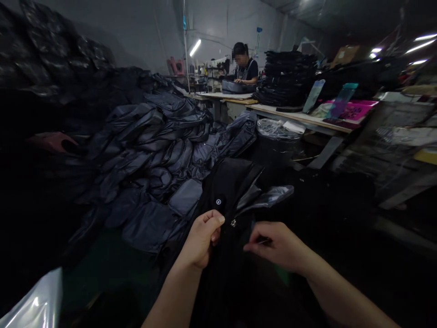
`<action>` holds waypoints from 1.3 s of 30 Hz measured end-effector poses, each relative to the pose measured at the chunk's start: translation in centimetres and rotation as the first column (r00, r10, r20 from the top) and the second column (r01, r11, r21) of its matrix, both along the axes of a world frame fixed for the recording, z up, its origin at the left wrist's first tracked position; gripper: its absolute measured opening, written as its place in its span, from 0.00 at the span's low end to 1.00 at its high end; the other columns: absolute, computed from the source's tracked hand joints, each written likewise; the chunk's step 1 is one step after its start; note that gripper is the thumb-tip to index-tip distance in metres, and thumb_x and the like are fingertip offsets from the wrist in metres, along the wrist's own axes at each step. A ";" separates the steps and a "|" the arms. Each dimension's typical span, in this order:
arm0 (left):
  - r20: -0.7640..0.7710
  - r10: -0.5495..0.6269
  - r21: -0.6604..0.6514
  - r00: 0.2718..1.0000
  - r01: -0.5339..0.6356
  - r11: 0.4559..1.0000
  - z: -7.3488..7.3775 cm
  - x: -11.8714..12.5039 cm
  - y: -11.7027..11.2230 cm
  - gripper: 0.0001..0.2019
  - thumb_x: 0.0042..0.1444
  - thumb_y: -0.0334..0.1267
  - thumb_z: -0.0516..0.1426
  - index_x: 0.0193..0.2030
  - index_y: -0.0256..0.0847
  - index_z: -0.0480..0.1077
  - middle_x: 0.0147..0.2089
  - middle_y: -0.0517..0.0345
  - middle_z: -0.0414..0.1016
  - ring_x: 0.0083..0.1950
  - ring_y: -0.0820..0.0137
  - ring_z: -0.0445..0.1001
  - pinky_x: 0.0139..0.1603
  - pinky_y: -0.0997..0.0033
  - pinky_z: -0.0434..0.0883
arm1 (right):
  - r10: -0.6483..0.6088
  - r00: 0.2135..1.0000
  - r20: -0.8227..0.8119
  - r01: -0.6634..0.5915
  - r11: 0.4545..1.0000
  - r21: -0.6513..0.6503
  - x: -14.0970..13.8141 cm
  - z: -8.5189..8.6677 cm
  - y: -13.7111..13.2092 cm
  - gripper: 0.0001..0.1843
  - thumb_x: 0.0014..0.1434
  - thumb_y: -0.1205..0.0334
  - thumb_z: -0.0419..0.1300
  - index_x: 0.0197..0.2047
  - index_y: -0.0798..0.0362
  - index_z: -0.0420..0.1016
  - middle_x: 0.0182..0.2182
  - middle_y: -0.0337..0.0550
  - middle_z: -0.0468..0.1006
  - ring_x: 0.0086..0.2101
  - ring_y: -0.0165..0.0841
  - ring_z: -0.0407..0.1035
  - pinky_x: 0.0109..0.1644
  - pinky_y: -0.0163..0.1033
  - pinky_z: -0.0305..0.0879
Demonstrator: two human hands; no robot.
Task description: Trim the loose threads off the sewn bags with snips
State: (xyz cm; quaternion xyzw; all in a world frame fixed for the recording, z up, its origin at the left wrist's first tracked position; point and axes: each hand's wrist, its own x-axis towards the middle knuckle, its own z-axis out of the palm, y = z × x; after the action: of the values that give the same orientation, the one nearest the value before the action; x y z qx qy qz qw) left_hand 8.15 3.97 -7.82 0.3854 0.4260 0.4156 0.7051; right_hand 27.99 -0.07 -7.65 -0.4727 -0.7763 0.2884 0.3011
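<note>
A black fabric backpack [225, 200] hangs upright in front of me, with a small round badge [219, 202] on its front. My left hand [205, 239] is closed on the bag's edge just beside the badge. A small metal zipper pull [233, 222] dangles between my hands. My right hand [276, 246] is curled at the bag's right side, fingertips pinched close to the zipper. A thin pale glint shows at those fingers, too small to identify.
A large heap of dark grey bags [146, 168] lies to the left. Beyond it, a seated co-worker [244, 68] handles a grey bag at a workbench [297, 118]. A stack of black bags [287, 79] stands there, beside a plastic-lined bin [276, 130]. Clear plastic sheeting [34, 300] lies at lower left.
</note>
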 end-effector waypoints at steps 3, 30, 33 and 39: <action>-0.012 0.010 0.022 1.000 -0.009 1.000 0.1 0.1 0.2 0.13 0.45 0.40 0.59 0.20 0.39 0.59 0.13 0.70 0.53 0.16 0.81 0.48 0.18 0.80 0.46 | -0.041 0.979 -0.198 0.078 0.980 0.183 -1.7 0.6 0.1 0.04 0.56 0.62 0.61 0.33 0.53 0.71 0.29 0.40 0.72 0.30 0.29 0.68 0.34 0.33 0.65; -0.049 0.023 0.018 0.999 -0.022 1.000 -0.2 0.2 0.7 0.11 0.46 0.39 0.58 0.22 0.39 0.60 0.13 0.71 0.52 0.16 0.81 0.47 0.18 0.78 0.43 | -0.334 0.853 -0.402 0.478 0.808 0.344 -1.2 2.5 1.7 0.11 0.59 0.63 0.56 0.24 0.52 0.64 0.21 0.36 0.65 0.23 0.28 0.60 0.26 0.35 0.57; -0.040 0.025 0.033 0.999 -0.023 0.999 -0.3 0.1 0.9 0.13 0.46 0.40 0.59 0.21 0.39 0.59 0.13 0.70 0.53 0.17 0.81 0.48 0.19 0.78 0.45 | -0.214 0.936 -0.278 0.271 0.945 0.182 -2.6 0.6 0.2 0.09 0.58 0.63 0.58 0.26 0.53 0.68 0.22 0.38 0.67 0.24 0.28 0.62 0.26 0.34 0.59; -0.097 0.007 0.058 0.995 -0.002 0.998 -0.5 0.3 0.9 0.13 0.47 0.42 0.60 0.23 0.39 0.61 0.14 0.70 0.54 0.17 0.81 0.47 0.19 0.78 0.44 | -0.209 0.953 -0.218 0.283 0.870 0.403 -3.9 0.5 0.1 0.10 0.57 0.70 0.57 0.42 0.51 0.73 0.35 0.43 0.74 0.34 0.31 0.69 0.37 0.35 0.66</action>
State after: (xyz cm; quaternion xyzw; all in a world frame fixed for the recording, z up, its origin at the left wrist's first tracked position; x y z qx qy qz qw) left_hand 8.44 4.83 -8.32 0.4244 0.4487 0.4099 0.6712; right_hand 24.10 0.02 -7.17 -0.4641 -0.7257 0.1083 0.4962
